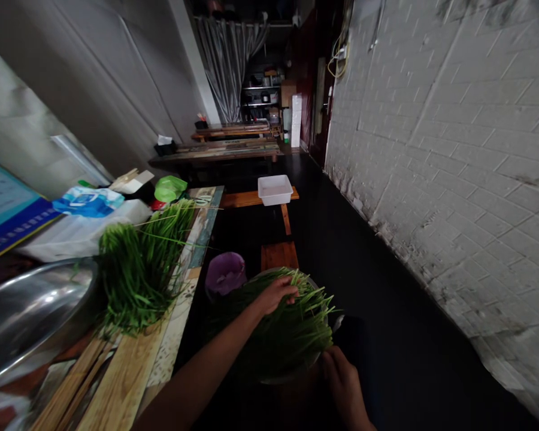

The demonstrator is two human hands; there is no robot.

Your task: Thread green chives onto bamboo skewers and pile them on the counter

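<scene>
1. Left grip [279, 295] lies over the green stalks [303, 335], fingers curled; whether it pinches any, I cannot tell.
2. Right grip [344, 377] is curled beside the container's near right edge, close to the stalk ends; whether it holds anything is hidden.
3. Those stalks lie heaped in a round container [284, 379], paler ends toward the right; a second heap [132, 281] lies on the bench [130, 371].
4. Each stalk looks light, limp and easily bruised, probably slippery if wet.
5. Best hold: a loose bunch near the paler, probably firmer ends.
</scene>
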